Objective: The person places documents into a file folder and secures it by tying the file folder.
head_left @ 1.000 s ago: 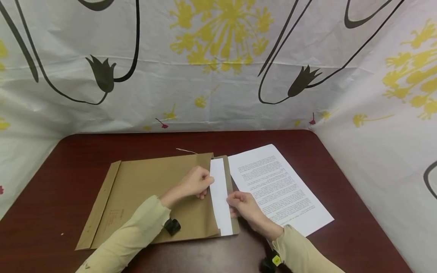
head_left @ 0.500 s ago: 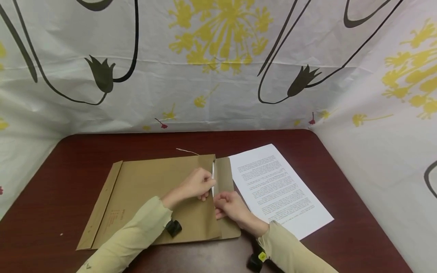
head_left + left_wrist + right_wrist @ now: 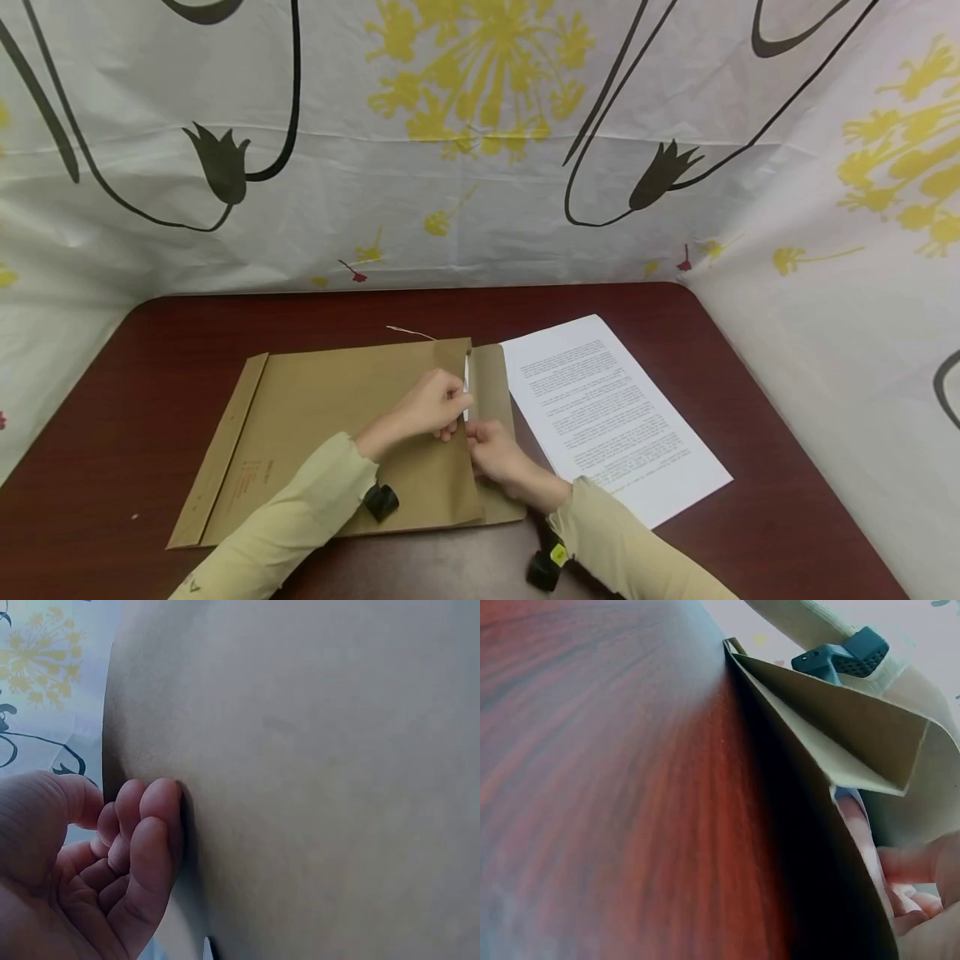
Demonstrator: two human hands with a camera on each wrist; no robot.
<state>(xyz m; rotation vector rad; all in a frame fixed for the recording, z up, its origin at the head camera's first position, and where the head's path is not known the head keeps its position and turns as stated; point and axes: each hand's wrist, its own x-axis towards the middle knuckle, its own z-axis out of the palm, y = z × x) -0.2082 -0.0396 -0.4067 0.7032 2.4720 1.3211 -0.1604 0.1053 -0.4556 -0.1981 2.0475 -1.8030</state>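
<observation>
A brown kraft document envelope lies flat on the table, its mouth on the right and its flap spread out beyond. My left hand pinches the upper layer at the mouth and lifts it; in the left wrist view its thumb and curled fingers meet at that edge. A thin strip of white paper shows inside the mouth. My right hand is at the mouth, thumb and fingers on the paper's edge. In the right wrist view its fingers reach between the envelope's layers, partly hidden.
Printed white sheets lie on the table to the right, near the flap. A thin string sticks out behind the envelope. The dark red wooden table is bordered by a patterned white cloth behind and at the sides.
My right hand has moved left to the envelope's mouth, and the white paper has slid inside until only a sliver shows. My left hand keeps its hold on the edge.
</observation>
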